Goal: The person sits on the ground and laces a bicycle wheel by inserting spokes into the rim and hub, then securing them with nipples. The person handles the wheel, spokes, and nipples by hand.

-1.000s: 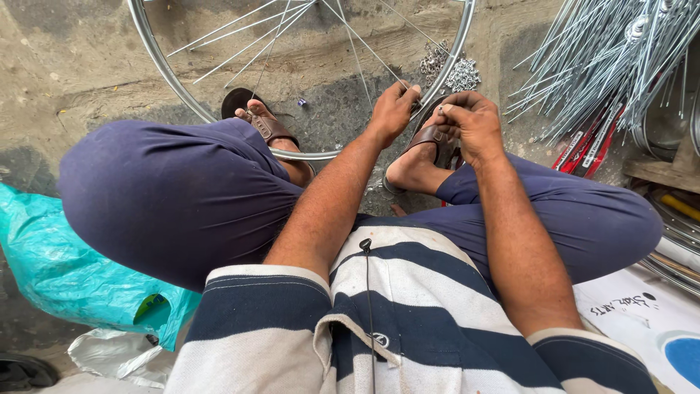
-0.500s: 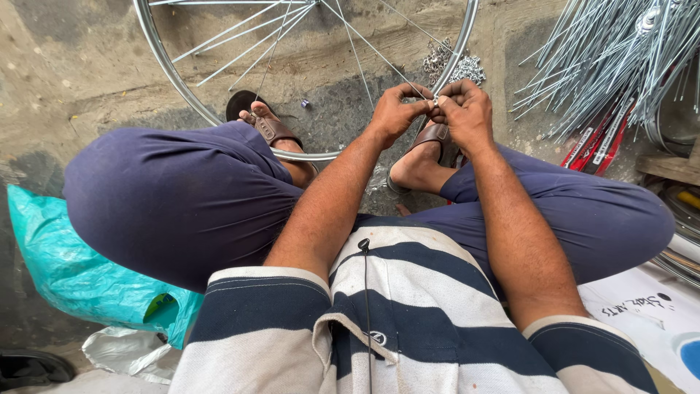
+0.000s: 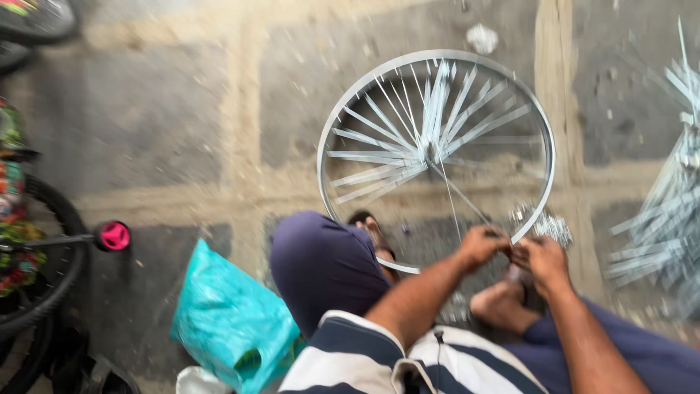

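Nearest the camera: striped shirt (image 3: 364, 357), dark blue and white, and dark blue trousers (image 3: 321, 266) on a person sitting cross-legged on the floor. Bare foot (image 3: 499, 303) tucked under the forearms, other foot in a sandal (image 3: 368, 230) by the left knee.

Both hands meet at the near edge of the bicycle wheel rim (image 3: 332, 120). Left hand (image 3: 481, 244) closed in a fist-like pinch at the rim, where a thin spoke (image 3: 456, 190) runs in from the hub. Right hand (image 3: 543, 255) curled just beside it, fingertips touching the same spot; frame is motion-blurred, so can't tell exactly what each hand grips.

Rim lies flat on the concrete floor (image 3: 160, 109) directly in front of the knees, silver spokes fanning from the hub (image 3: 432, 151), mostly on the left and top.

Small pile of shiny metal bits (image 3: 554, 228) just right of the hands, outside the rim. Teal plastic bag (image 3: 230, 321) left of the knee. Bundle of loose spokes (image 3: 663, 219) far right. Bicycle tyre (image 3: 44, 270) and pink pedal end (image 3: 114, 236) at left edge
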